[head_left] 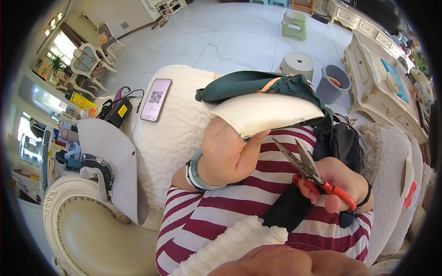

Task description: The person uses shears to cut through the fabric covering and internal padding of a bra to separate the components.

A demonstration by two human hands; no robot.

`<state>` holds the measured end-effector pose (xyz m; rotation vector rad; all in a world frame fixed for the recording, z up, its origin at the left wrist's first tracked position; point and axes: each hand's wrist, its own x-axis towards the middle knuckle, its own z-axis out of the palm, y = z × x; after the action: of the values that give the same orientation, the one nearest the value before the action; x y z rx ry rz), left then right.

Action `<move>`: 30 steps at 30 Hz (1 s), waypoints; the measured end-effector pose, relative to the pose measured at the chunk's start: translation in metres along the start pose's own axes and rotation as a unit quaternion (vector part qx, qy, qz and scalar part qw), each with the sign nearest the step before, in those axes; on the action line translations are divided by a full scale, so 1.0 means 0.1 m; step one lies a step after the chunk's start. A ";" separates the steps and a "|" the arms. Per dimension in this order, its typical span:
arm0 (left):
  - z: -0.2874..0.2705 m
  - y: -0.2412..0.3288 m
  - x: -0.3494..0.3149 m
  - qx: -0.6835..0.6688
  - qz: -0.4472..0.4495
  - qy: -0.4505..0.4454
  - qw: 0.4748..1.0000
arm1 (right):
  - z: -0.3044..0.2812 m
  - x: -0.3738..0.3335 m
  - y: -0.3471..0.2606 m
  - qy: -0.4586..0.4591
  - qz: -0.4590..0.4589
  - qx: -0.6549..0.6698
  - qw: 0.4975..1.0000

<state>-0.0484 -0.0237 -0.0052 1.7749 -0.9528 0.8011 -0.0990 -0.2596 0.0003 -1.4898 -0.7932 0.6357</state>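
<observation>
My left hand [232, 152] is raised in front of me, closed on the lower edge of a dark green bra [248, 82]. Its smooth cream cup lining [271, 110] faces me, and lace trims the right side. Most of the left fingers are hidden behind the cup. Lower and to the right, my right hand [340, 181] grips a pair of scissors [307, 166] by its red handles. The blades are parted and point up and left toward the bra without touching it.
A phone [155, 100] lies on the white quilted seat cover [175, 133], left of my hands. Beside it are a grey sun visor [110, 161] and a black pouch [119, 112]. Black cloth [340, 145] lies at my right. Farther off stand a grey bin [332, 85] and stools [297, 64].
</observation>
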 end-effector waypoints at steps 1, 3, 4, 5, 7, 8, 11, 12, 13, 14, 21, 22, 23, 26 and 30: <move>0.00 0.00 -0.01 0.003 -0.007 0.004 1.000 | 0.00 -0.01 -0.01 0.001 0.000 -0.001 1.000; -0.01 -0.01 -0.02 0.005 -0.013 0.010 1.000 | 0.00 -0.03 -0.04 0.038 -0.024 -0.028 0.999; -0.02 -0.02 0.00 -0.016 -0.017 -0.005 1.000 | 0.04 -0.05 -0.04 0.051 -0.023 -0.028 0.998; -0.02 -0.03 0.03 -0.038 -0.021 -0.020 0.999 | 0.08 -0.05 -0.02 0.132 -0.079 -0.018 0.988; -0.01 -0.08 0.00 -0.082 -0.041 -0.023 0.996 | 0.13 -0.04 -0.06 0.270 -0.136 -0.043 0.952; -0.01 -0.10 -0.03 -0.114 -0.066 -0.021 0.991 | 0.14 -0.03 -0.07 0.333 -0.159 -0.059 0.928; -0.04 -0.13 0.00 -0.139 -0.067 -0.078 0.985 | -0.04 0.10 -0.06 0.394 -0.218 -0.175 0.876; -0.02 -0.13 0.01 -0.144 -0.065 -0.086 0.984 | -0.05 0.18 -0.06 0.399 -0.238 -0.172 0.869; -0.02 -0.12 0.01 -0.204 -0.113 -0.089 0.968 | -0.07 0.26 -0.06 0.401 -0.258 -0.170 0.862; -0.01 -0.12 0.01 -0.262 -0.160 -0.093 0.947 | -0.08 0.34 -0.05 0.404 -0.278 -0.169 0.855; 0.12 -0.10 0.09 -0.377 -0.238 -0.095 0.890 | -0.11 0.47 -0.03 0.350 -0.164 -0.313 0.868; 0.12 -0.12 0.10 -0.378 -0.239 -0.097 0.889 | -0.12 0.50 -0.01 0.362 -0.193 -0.312 0.857; 0.12 -0.16 0.09 -0.433 -0.235 -0.115 0.862 | -0.14 0.51 0.01 0.369 -0.206 -0.312 0.851; 0.07 -0.27 0.09 -0.563 -0.264 -0.155 0.768 | -0.19 0.52 0.04 0.385 -0.210 -0.340 0.831; 0.09 -0.17 0.16 -0.445 -0.341 -0.142 0.816 | -0.16 0.57 0.07 0.398 -0.205 -0.118 0.886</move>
<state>-0.0245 -0.0313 -0.0019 1.2217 -0.6136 -0.3682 -0.0513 -0.2246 -0.0010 -1.5500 -0.5069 -0.4078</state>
